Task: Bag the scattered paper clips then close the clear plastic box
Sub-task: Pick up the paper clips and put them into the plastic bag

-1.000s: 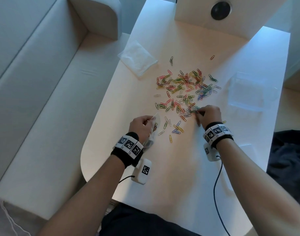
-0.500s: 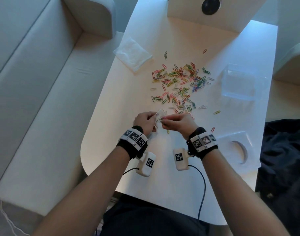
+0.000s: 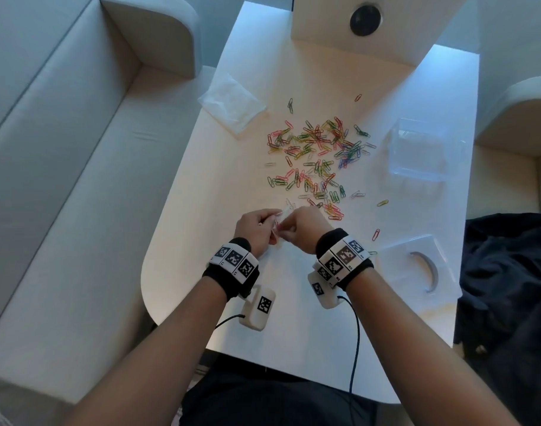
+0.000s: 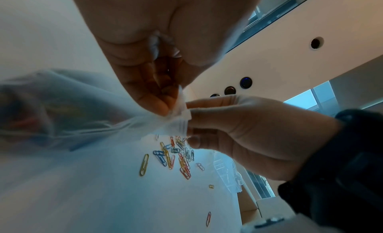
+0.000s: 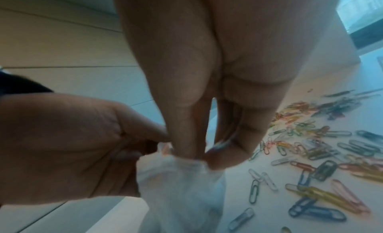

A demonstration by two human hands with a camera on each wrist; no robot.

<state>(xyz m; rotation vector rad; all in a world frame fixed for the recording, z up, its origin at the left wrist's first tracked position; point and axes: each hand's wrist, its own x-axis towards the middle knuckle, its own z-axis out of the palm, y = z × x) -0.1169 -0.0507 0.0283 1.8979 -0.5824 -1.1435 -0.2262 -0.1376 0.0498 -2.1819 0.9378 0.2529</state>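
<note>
Left hand (image 3: pixel 257 229) and right hand (image 3: pixel 303 227) pinch the bag (image 5: pixel 178 179) mouth; only the left wrist view shows paper clips (image 4: pixel 41 115) inside it.

White table (image 3: pixel 294 348) bears scattered paper clips (image 3: pixel 318 155), clear box (image 3: pixel 420 155).

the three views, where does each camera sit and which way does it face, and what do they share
Head: worn on the head, looking down at the white table; both forearms, left hand and right hand show.
Left wrist: under the left wrist, looking along its fingers toward the right hand.
Right wrist: under the right wrist, looking along its fingers toward the left hand.
Shared: all three show the small clear bag in both hands' grip, and loose paper clips on the table.
</note>
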